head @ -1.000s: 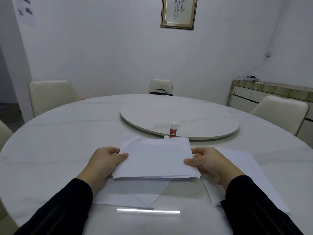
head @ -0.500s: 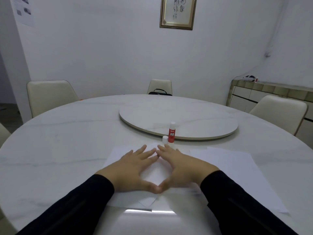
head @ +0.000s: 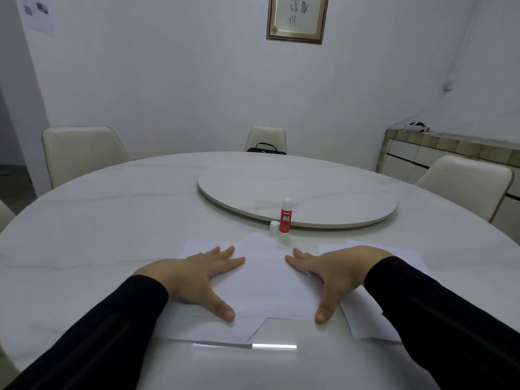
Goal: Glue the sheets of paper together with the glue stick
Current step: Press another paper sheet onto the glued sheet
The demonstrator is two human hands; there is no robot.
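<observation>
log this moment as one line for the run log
phase: pressing | left hand: flat on top sheet | right hand: flat on top sheet | glue stick: upright, uncapped, cap beside

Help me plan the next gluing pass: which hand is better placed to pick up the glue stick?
Probably the right hand. The glue stick stands upright just beyond its fingertips, slightly right of centre, while the left hand lies farther off. Both hands rest flat on the paper.

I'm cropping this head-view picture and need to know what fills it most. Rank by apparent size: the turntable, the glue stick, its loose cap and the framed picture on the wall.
Largest to smallest:
1. turntable
2. framed picture, though it is farther off and cut by the top edge
3. glue stick
4. cap
</observation>
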